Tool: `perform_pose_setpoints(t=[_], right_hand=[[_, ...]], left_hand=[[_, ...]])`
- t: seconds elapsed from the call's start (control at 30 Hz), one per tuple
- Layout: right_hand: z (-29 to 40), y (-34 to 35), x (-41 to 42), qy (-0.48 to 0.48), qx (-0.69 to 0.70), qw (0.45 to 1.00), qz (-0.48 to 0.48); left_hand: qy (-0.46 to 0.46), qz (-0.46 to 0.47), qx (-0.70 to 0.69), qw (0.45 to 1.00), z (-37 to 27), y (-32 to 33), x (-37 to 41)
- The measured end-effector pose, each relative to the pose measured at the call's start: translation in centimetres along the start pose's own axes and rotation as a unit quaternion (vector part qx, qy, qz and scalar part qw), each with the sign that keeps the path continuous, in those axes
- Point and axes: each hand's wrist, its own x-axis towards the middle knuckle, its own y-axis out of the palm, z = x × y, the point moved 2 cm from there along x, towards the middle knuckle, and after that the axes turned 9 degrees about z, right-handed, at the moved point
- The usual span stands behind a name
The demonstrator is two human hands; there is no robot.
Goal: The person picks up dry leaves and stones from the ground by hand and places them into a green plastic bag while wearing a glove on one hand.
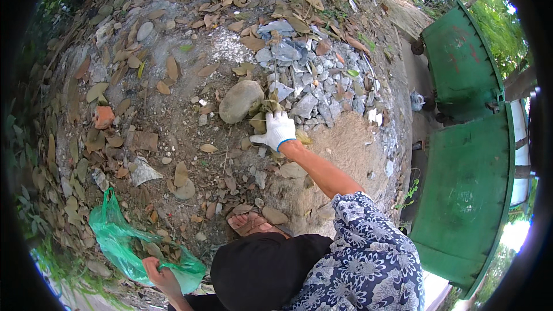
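My bare left hand (162,277) grips the rim of a translucent green plastic bag (116,242). The bag gapes, and dry leaves (153,249) show inside it. My right hand (276,130), in a white knit glove with a blue cuff edge, reaches down to the ground. Its fingertips touch curled dry leaves (271,106) just right of a large rounded stone (241,101). The undersides of those fingers are hidden, so whether they have closed on a leaf cannot be seen.
Broken grey stone (319,90) and a patch of sand (345,142) lie beyond and right of the gloved hand. A brick piece (103,117) sits at left among fallen leaves. Two large green wheeled bins (464,198) line the right side. My sandalled foot (250,223) is close below.
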Motion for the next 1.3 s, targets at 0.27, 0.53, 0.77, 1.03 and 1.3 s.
perform_pose_setpoints(t=[0.27,0.53,0.77,1.03,1.3], right_hand=[[-0.9,1.7,0.3,0.042,0.069,0.996,-0.046],[-0.7,2.1,3.2,0.144,0.120,0.982,-0.022],[-2.6,3.4,5.4,0.166,0.129,0.978,0.008],[-1.0,2.8,2.8,0.073,0.068,0.993,0.059],[2.5,1.8,2.5,0.028,0.396,0.918,0.001]], left_hand=[[0.048,0.002,-0.034,0.998,-1.4,0.6,0.8],[0.051,-0.025,-0.022,0.998,-1.8,-0.6,-0.3],[-0.005,-0.098,-0.017,0.995,-4.0,-4.7,-1.9],[-0.045,-0.148,0.011,0.988,-3.9,-7.0,-5.2],[0.023,-0.203,0.107,0.973,-4.4,-8.4,-6.4]])
